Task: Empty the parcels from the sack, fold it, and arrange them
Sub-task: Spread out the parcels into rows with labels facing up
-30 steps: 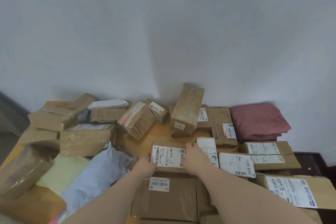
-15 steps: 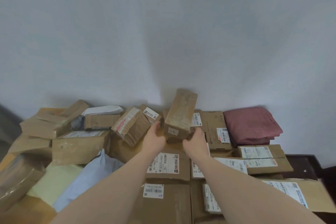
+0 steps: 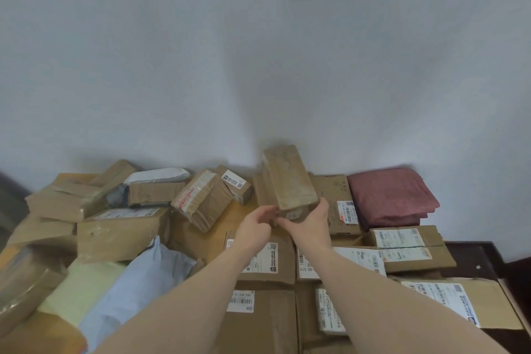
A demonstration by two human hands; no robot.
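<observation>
A long taped brown box (image 3: 288,181) is tilted up near the wall, lifted at its near end. My right hand (image 3: 310,224) grips that near end from below and the right. My left hand (image 3: 257,225) is at the box's lower left corner with fingers curled, touching or just off it. The folded dark red sack (image 3: 390,195) lies at the back right against the wall. Labelled cardboard parcels (image 3: 258,264) lie flat in rows under my forearms.
Several loose brown boxes (image 3: 201,200) and a large carton (image 3: 120,234) are piled at the left. Pale blue (image 3: 138,282) and pale green (image 3: 80,284) mailer bags lie at the front left. A white wall stands right behind. A dark floor edge (image 3: 482,256) shows at the right.
Both hands left the labelled parcel in front and reached forward to the tall box by the wall. The box has been taken up and tipped from leaning left to leaning right.
</observation>
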